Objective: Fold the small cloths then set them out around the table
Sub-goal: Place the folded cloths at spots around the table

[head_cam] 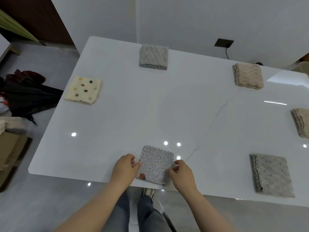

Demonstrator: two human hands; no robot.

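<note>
A folded blue-dotted cloth (155,164) lies at the near edge of the white table (150,106). My left hand (124,168) pinches its left edge and my right hand (181,170) pinches its right edge. Other folded cloths lie around the table: a cream one with coloured dots (83,89) at the left, a grey one (153,56) at the far side, a beige one (248,75) at the far right, another beige one (301,123) at the right edge, and a grey one (271,174) at the near right.
A black wall socket with a cable (224,43) is behind the table. Dark bags and clothes (28,96) lie on the floor at the left, beside a cardboard box (10,151). My legs and a shoe (148,192) show below the table's near edge.
</note>
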